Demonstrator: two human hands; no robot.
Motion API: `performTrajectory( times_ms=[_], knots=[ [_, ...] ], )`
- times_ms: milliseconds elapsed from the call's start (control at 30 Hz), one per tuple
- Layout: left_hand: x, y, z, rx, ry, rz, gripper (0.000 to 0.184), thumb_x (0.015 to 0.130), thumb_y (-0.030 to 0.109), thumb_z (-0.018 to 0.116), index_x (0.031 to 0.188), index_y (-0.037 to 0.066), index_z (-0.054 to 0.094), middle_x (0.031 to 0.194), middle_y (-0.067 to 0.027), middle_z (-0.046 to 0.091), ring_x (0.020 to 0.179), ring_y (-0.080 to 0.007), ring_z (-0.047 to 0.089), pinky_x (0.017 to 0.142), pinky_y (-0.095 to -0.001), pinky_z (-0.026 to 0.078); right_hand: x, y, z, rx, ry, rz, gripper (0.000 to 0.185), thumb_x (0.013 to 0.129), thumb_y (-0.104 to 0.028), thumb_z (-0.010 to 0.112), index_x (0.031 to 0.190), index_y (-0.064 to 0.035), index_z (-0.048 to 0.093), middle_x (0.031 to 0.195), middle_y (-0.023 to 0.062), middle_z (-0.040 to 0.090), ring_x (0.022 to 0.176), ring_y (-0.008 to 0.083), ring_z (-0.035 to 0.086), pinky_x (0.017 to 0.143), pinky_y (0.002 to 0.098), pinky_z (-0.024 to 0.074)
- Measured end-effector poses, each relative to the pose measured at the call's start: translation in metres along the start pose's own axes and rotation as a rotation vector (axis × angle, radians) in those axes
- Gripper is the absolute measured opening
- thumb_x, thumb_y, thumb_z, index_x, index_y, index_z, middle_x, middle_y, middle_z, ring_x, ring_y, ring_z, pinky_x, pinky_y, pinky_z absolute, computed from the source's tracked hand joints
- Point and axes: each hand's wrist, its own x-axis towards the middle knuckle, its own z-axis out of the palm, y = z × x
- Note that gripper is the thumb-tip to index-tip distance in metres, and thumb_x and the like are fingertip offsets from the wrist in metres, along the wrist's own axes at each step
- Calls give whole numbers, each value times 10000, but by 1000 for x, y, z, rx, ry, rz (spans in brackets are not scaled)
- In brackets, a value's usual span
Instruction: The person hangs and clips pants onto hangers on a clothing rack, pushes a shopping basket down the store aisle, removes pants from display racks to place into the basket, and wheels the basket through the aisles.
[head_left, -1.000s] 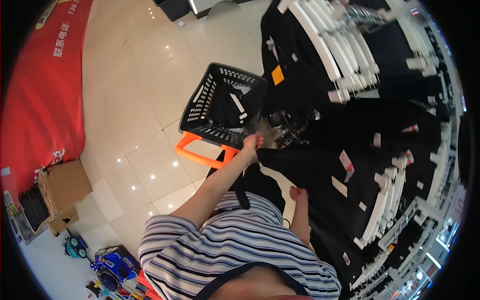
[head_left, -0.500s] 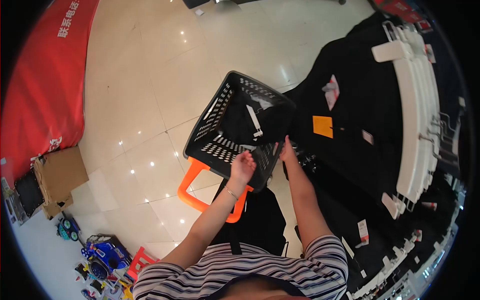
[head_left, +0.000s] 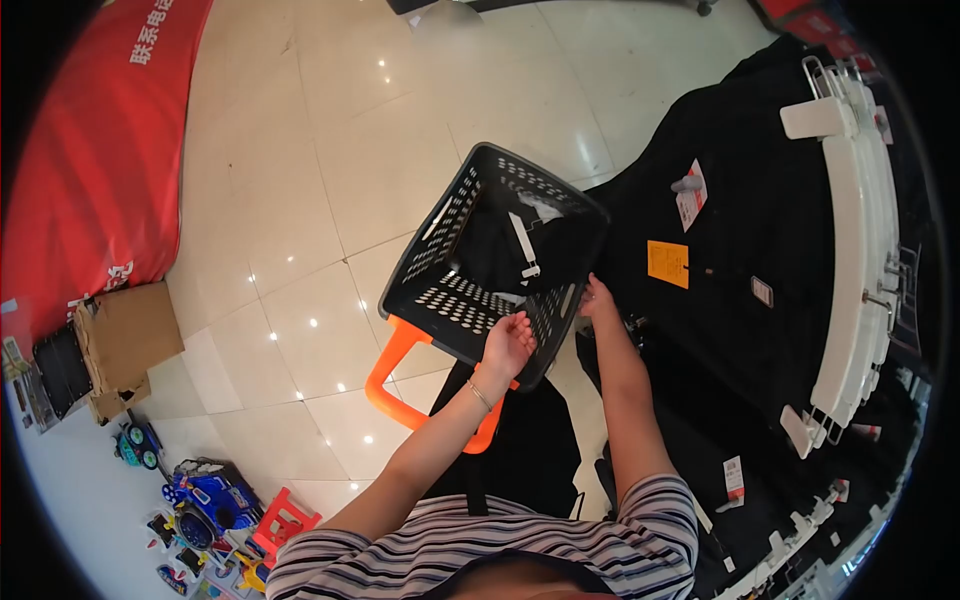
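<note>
A black basket with perforated walls and an orange handle stands in the middle, tilted in view. Inside it lie black cloth and a white hanger. My left hand, with a bracelet at the wrist, is over the near wall of the basket, fingers loosely curled and nothing seen in them. At the basket's right side, my right hand has its fingers bent against the outer edge; whether they grip it is hard to make out. Black garments with tags hang just right of that hand.
White hangers line the rack at the right. Cardboard boxes stand at the left below a red banner. Blue toys and a red plastic stool are at the lower left. Tiled floor lies beyond the basket.
My right hand has come up from beside my body to the basket's right side. My left hand has moved down over its near wall. The rack and basket now appear shifted in view.
</note>
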Motion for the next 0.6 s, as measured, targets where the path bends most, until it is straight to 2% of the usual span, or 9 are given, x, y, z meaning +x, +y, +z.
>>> performTrajectory(
  times_ms=[100, 200, 300, 333, 467, 500, 533, 567, 600],
  knots=[
    [-6, 1, 6, 19, -64, -13, 158, 882, 180, 445, 917, 70, 553, 767, 0, 562, 685, -122, 533, 660, -275, 428, 77, 9, -1, 368, -18, -341, 118, 826, -264, 566, 851, -151, 585, 714, -2, 580, 727, 181, 546, 725, 337, 420],
    [-7, 1, 10, 25, -3, 1, 152, 880, 184, 453, 914, 70, 549, 797, -7, 565, 719, -129, 539, 664, -274, 426, 67, 8, -12, 614, -85, -304, 59, 800, -143, 546, 829, -184, 577, 656, -39, 519, 686, 143, 505, 743, 279, 397],
    [2, -3, 0, 75, 82, -30, 187, 879, 211, 471, 980, 61, 522, 919, -51, 569, 829, -163, 554, 734, -304, 447, 121, 35, -71, 494, -1054, -398, 130, 765, -73, 522, 792, -193, 567, 630, -30, 475, 663, 147, 468, 786, 294, 375],
    [3, -3, 3, 78, 142, -40, 229, 876, 233, 482, 1018, 54, 505, 960, -67, 560, 867, -181, 550, 768, -319, 446, 26, 49, -38, 667, -317, -466, 98, 763, -72, 529, 757, -164, 559, 661, 2, 495, 660, 167, 459, 807, 321, 362],
    [1, -9, 8, 123, 337, -98, 457, 848, 352, 536, 1154, 28, 436, 1076, -123, 527, 1006, -257, 534, 871, -387, 438, -97, 103, -42, 838, -678, -381, 42, 760, -45, 529, 787, -75, 542, 729, 53, 524, 686, 184, 472, 820, 353, 358],
    [1, -11, 8, 142, 374, -118, 523, 837, 390, 552, 1184, 22, 418, 1093, -134, 520, 1037, -277, 529, 888, -406, 434, -143, 114, -33, 851, -672, -358, 51, 771, -59, 509, 807, -48, 544, 728, 60, 529, 681, 192, 473, 816, 350, 366],
    [0, -11, 9, 182, 349, -151, 579, 821, 432, 562, 1202, 20, 421, 1111, -145, 525, 1047, -286, 528, 906, -422, 422, -147, 131, -42, 876, -1072, -290, 219, 814, -115, 458, 981, -34, 575, 930, 94, 595, 840, 214, 525, 873, 382, 361],
    [-1, -11, 10, 222, 322, -182, 635, 804, 474, 573, 1220, 17, 424, 1129, -155, 530, 1057, -296, 526, 925, -439, 411, -215, 134, -26, 942, -960, -241, 296, 808, -138, 474, 1065, -24, 567, 1041, 97, 594, 918, 208, 525, 887, 348, 365],
    [-2, -10, 11, 262, 296, -213, 691, 788, 516, 583, 1238, 15, 426, 1147, -166, 535, 1067, -306, 524, 943, -456, 399, -272, 135, -14, 926, -827, -217, 387, 851, -188, 447, 1207, -49, 512, 1273, 92, 499, 1172, 214, 450, 999, 366, 316]
  ],
)
